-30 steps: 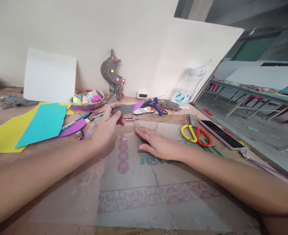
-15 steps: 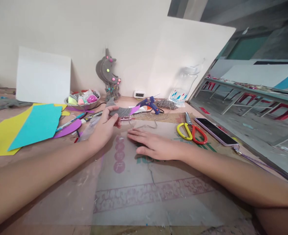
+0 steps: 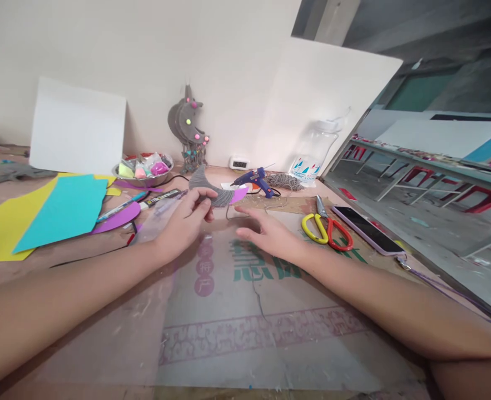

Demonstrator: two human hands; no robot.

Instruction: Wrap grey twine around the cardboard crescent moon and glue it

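Grey yarn (image 3: 199, 178) covers most of the crescent (image 3: 224, 196), wound in close ridges, with one end bare, smooth purple. Its long axis curves from left to right: the grey horn points up and away to the left, the purple tip to the right, hollow side facing away. It sits over the far edge of the clear sheet (image 3: 212, 355), just in front of the glue gun (image 3: 254, 180). From the lower left comes the left hand (image 3: 190, 219), fingers bent, its grip pinching the near edge. The right hand (image 3: 266, 230) reaches leftward near the purple tip, its grip slack, thumb apart from the fingers.
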